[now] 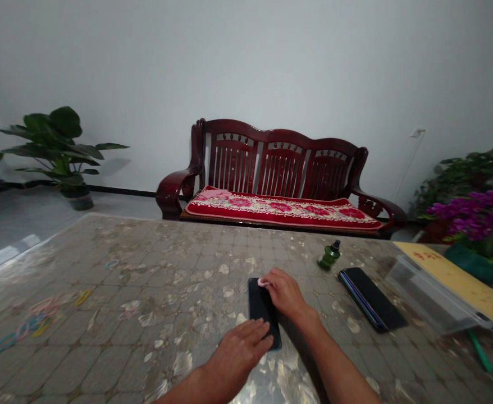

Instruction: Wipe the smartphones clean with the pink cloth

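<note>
A dark smartphone [262,307] lies flat on the patterned tablecloth in front of me, its screen side up. My left hand [246,343] rests across its near end, fingers stretched out and lying on it. At the far end, my right hand [286,292] pinches a small pale pink pad [263,283] against the phone's surface. The fingers partly cover this pad, so its full shape is hidden. Right of the hands stands a small green spray bottle [329,256]. Nearer to me on that side is a black phone-like slab [373,300] with a blue-violet edge.
Several coloured rubber bands [31,322] lie on the left of the table. A clear plastic box [434,294] with a yellow board [461,280] on it stands at the right, beside purple flowers [478,216]. Behind the table is a red wooden bench [280,163].
</note>
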Motion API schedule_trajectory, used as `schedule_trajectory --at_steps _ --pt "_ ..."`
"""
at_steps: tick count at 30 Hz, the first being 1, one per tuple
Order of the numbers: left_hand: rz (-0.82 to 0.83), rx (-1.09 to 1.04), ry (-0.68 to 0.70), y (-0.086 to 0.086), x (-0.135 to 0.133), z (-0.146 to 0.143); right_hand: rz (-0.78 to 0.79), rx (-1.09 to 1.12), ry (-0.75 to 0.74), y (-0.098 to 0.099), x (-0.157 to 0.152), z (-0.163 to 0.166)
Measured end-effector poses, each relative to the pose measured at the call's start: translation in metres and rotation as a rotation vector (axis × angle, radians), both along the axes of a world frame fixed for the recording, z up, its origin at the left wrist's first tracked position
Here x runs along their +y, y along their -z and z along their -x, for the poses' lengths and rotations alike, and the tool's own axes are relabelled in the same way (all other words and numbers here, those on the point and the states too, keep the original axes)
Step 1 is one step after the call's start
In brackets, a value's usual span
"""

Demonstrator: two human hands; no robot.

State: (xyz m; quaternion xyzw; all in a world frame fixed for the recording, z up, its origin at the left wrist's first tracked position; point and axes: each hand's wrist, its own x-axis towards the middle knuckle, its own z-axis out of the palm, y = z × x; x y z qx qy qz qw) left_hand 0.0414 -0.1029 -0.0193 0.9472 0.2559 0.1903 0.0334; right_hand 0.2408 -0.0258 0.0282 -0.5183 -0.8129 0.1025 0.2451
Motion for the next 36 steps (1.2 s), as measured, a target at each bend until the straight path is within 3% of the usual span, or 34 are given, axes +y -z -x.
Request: schedule_trajectory --at_steps 10,19,28,36 --pt "-0.023 -0.004 -0.011 -0.004 0.000 -0.001 0.000 0.024 -0.154 -0.001 -0.025 -0.008" --pt "-0.013 -0.004 -0.003 -0.006 -0.001 0.001 -0.006 0.030 0.016 0.002 0.001 0.012" --pt "0.020 -0.025 0.017 -0.006 0.000 0.003 0.031 0.000 -0.096 -0.006 -0.019 0.009" --pt "-0.001 0.018 0.017 -0.012 -0.001 0.003 -0.017 0.070 -0.003 0.001 -0.003 0.018"
